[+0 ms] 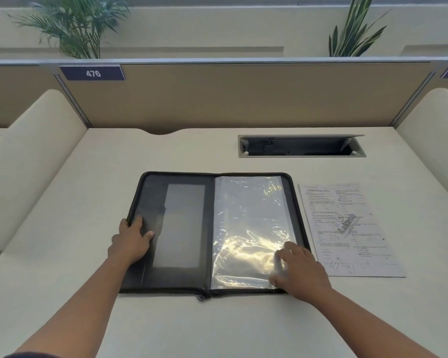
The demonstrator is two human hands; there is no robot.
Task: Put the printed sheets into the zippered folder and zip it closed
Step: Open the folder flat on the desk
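A black zippered folder [181, 228] lies spread flat in the middle of the desk. Its left half is a dark inner cover with a grey pocket; its right half shows shiny clear plastic sleeves [248, 215]. My left hand [132, 241] rests flat on the folder's left edge, fingers straight. My right hand [300, 272] touches the lower right corner of the top sleeve; its fingers are blurred, and I cannot tell whether they pinch the sleeve. The printed sheets [347, 228] lie flat on the desk just right of the folder, untouched. The zip puller [202, 297] hangs at the spine's near end.
A recessed cable box [301, 146] with its lid up sits in the desk [217, 326] behind the folder. A tan partition [230, 96] closes off the back, with cream side dividers left and right. Plants stand beyond the partition.
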